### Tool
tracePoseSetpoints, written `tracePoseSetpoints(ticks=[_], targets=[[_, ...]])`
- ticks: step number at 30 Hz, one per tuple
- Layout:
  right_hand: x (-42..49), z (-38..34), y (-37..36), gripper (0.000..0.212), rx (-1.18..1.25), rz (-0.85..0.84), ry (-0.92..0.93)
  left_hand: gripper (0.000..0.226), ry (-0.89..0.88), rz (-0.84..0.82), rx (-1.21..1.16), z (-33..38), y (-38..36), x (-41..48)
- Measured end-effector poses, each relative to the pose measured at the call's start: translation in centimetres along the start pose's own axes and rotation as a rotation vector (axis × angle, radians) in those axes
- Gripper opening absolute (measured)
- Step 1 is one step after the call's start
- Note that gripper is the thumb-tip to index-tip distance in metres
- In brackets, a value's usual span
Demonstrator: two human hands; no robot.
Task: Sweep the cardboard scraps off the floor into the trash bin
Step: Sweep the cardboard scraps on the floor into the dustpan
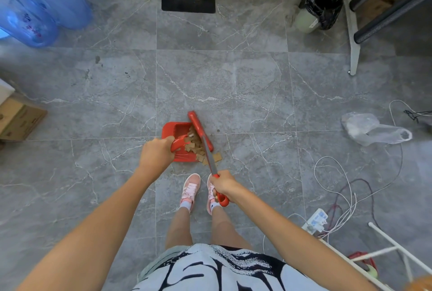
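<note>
At the centre of the frame, we look down on a grey marble-patterned tile floor [233, 75] where a person stands in pink sneakers [191, 189]. We see the left hand [155, 155] wrapped tight around the handle of a red plastic dustpan [174, 130], which lies flat on the tiles. The right hand [224, 185] is closed around the red grip of a long-handled red broom [200, 130], its head resting at the pan's open right edge. Small brown cardboard scraps [195, 144] are heaped inside the pan against the broom head, and we count a few lying on the floor just beside the pan's lower right corner. In the upper right of the frame stands a pale green trash bin lined with a black plastic bag [319, 7], well apart from the dustpan. A crumpled clear plastic bag [371, 130] lies at right, near loose white cables [343, 187].
</note>
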State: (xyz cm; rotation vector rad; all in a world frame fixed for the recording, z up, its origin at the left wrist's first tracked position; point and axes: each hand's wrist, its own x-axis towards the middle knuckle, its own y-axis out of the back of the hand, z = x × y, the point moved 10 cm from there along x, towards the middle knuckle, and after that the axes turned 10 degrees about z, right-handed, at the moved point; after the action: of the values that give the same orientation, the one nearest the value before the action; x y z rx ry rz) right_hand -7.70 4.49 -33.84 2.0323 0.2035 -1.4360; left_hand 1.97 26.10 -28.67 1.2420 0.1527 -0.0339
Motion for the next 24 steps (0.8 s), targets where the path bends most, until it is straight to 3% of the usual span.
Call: tracePoseSetpoints(ticks=[4, 9, 12, 17, 24], targets=[[-0.8, -0.4, -2.2, 0.034, 0.077, -0.047, -0.012, 0.022, 0.034, -0.029, 0.019, -1.1, -0.4, -0.4], [-2.4, 0.1, -2.3, 0.014, 0.257, -0.126, -0.047, 0.022, 0.055, -0.041, 0.023, -1.6, -0.4, -0.5], [-2.9, 1.2, -1.4, 0.014, 0.387, -0.172, -0.09, 0.023, 0.053, -0.054, 0.039, -1.5, -0.5, -1.1], [-4.3, 2.2, 2.5, 0.028, 0.562, -0.209, -0.164, 0.026, 0.061, -0.047, 0.014, -1.9, 0.3, -1.9], [-5.0, 4.7, 9.3, 0.027, 0.515, -0.151, -0.165, 0.026, 0.186, 0.054, 0.004, -4.4, 2.2, -3.6]])
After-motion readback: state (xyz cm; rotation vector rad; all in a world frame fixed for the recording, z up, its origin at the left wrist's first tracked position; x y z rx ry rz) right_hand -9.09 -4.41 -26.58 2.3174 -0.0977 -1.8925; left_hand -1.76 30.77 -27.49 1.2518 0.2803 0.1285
